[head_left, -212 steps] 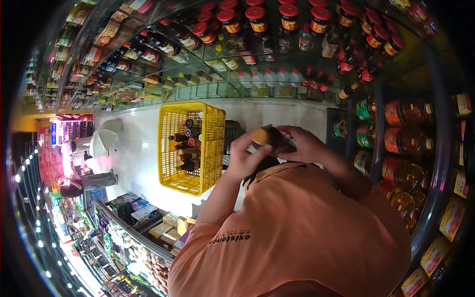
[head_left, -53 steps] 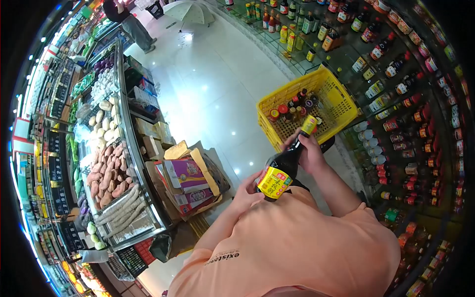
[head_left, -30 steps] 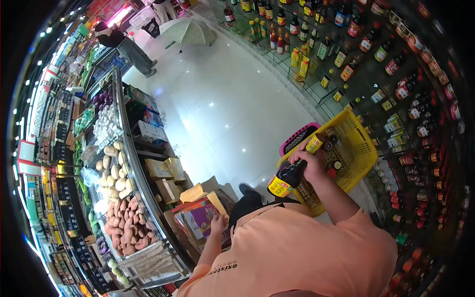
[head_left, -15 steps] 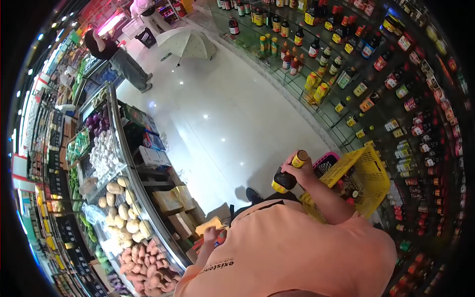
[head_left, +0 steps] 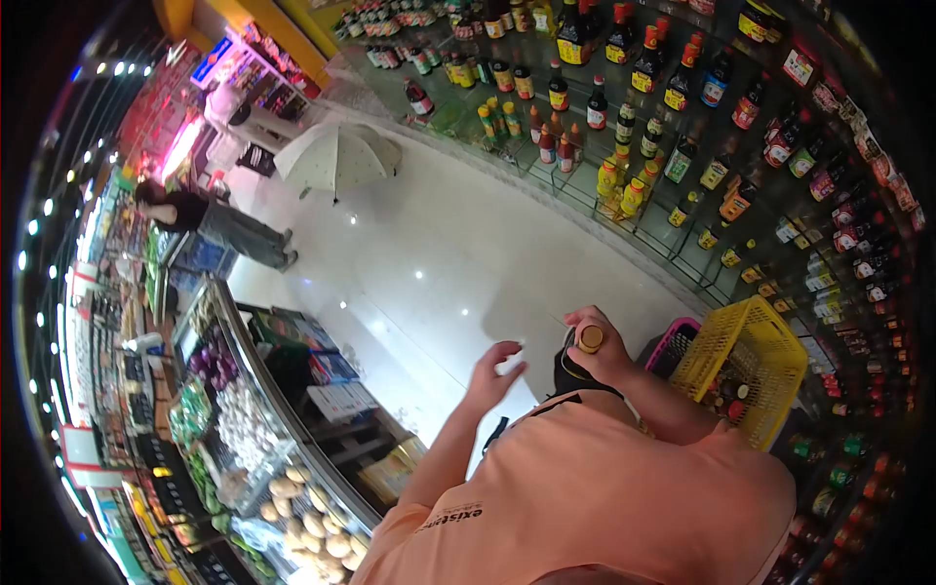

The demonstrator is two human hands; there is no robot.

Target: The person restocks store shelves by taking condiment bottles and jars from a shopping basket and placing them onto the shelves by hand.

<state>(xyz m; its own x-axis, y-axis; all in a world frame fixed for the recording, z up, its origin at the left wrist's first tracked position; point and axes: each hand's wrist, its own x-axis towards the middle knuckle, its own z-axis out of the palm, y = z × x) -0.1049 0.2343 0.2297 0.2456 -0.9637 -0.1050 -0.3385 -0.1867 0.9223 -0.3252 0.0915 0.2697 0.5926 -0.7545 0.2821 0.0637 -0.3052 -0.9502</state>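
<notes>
My right hand point(head_left: 606, 353) is wrapped around the upper part of a dark sauce bottle point(head_left: 590, 339). Its brown cap points up toward me, and the hand hides much of the body. To the left of the bottle, apart from it, my left hand point(head_left: 495, 376) is raised with thumb and fingers curved and spread, holding nothing. Beside my right forearm is a yellow shopping basket point(head_left: 780, 341) with several bottles point(head_left: 726, 388) in it. A pink-rimmed basket point(head_left: 673, 349) shows partly behind it.
Glass shelves of sauce bottles point(head_left: 645, 73) line the right side. Along the left runs a produce stand point(head_left: 283, 429) with potatoes, garlic and purple vegetables. An open umbrella point(head_left: 336, 161) lies on the floor ahead. One person point(head_left: 229, 229) stands by the stand; another point(head_left: 234, 105) is farther back.
My left hand has come up from beside the stand toward the bottle. The bottle has turned so its cap faces me more. My view has shifted, moving the potatoes lower in it.
</notes>
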